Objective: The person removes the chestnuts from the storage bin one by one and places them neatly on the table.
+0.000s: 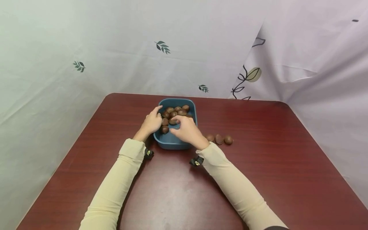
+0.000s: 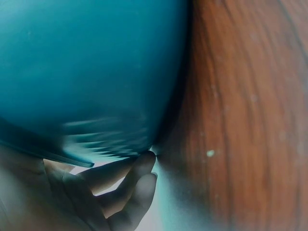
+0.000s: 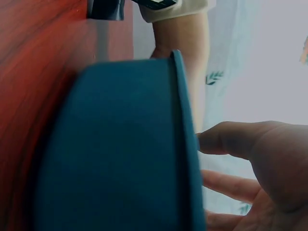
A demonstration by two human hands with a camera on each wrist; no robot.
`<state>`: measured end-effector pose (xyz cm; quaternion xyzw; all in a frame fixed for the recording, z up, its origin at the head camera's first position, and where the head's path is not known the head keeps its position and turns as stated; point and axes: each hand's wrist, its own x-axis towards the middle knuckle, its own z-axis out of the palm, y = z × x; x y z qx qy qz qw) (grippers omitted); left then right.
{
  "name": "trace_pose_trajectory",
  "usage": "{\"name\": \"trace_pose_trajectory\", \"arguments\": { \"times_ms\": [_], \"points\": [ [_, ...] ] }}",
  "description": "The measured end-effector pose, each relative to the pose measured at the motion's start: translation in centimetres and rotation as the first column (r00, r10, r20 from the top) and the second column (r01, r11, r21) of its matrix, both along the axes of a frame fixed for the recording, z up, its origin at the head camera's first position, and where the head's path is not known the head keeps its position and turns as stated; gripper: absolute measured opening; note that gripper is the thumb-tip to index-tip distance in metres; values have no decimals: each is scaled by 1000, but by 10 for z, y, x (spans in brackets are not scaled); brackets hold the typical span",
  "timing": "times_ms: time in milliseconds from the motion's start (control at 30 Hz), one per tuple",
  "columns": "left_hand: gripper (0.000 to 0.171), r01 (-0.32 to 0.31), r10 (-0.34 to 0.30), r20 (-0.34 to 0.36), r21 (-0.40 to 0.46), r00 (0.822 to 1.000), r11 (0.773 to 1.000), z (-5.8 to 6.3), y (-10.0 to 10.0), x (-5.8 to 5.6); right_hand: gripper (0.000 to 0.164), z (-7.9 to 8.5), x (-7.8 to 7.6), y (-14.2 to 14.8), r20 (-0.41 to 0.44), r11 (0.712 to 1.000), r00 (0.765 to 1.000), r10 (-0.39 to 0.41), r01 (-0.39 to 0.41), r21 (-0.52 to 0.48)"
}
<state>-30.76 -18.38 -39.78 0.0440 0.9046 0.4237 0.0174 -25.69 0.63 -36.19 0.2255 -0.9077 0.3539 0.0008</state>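
A blue plastic box (image 1: 175, 146) sits on the table with several brown chestnuts (image 1: 182, 112) in its far and left parts. My left hand (image 1: 152, 123) grips the box's left side at the rim; in the left wrist view its fingers (image 2: 139, 192) press against the outer wall. Over the right half of the box is my right hand (image 1: 187, 129), thumb and fingers spread apart, fingertips close to a chestnut (image 1: 172, 122) near the middle. The right wrist view shows this hand (image 3: 274, 173) beyond the rim, its fingertips partly hidden by the box wall.
Three more chestnuts (image 1: 219, 139) lie in a row on the red-brown wooden table (image 1: 258, 166), right of the box and beside the right wrist. A pale cloth (image 1: 123, 38) with leaf prints hangs behind the table and along both sides.
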Motion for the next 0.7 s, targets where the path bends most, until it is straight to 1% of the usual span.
{"name": "trace_pose_trajectory", "arguments": {
  "times_ms": [200,367,533,700],
  "points": [
    [52,2,-2,4,7,1000,1000,1,1,0,39,-8,-4,-17,10,999,999,31,-31,-18],
    [51,-4,4,2,10,1000,1000,0,1,0,37,-14,-6,-27,36,1000,999,30,-30,-4],
    [51,-2,2,4,15,1000,1000,-1,1,1,39,-20,-10,-34,56,999,998,25,-27,44],
    [51,0,0,-1,15,1000,1000,-1,1,0,44,-22,-13,-38,88,992,995,42,-52,115]
  ]
}}
